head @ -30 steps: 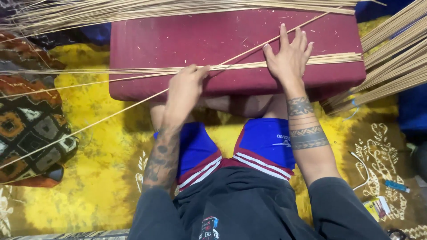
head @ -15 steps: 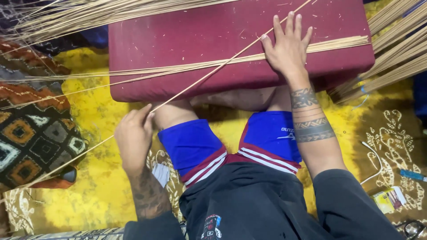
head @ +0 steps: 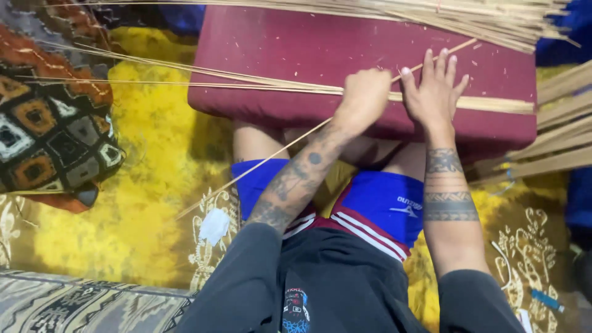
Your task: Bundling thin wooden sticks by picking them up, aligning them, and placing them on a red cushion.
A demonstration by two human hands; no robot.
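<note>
A maroon cushion [head: 296, 52] rests across my thighs. A flat row of thin tan bamboo strips [head: 203, 77] lies across it from left to right. My left hand [head: 364, 95] is closed on one long strip [head: 259, 165] that runs diagonally from the lower left up over the cushion. My right hand [head: 435, 92] lies flat with fingers spread, pressing the row of strips onto the cushion right beside the left hand.
A thick bundle of strips [head: 431, 15] lies along the cushion's far edge, and more strips [head: 555, 148] fan out at the right. A yellow patterned rug [head: 142, 203] covers the floor. A patchwork pillow [head: 49, 135] sits at the left.
My left hand has come up from beside my left thigh to the cushion, next to my right hand, closing on the diagonal strip. The view has shifted leftward.
</note>
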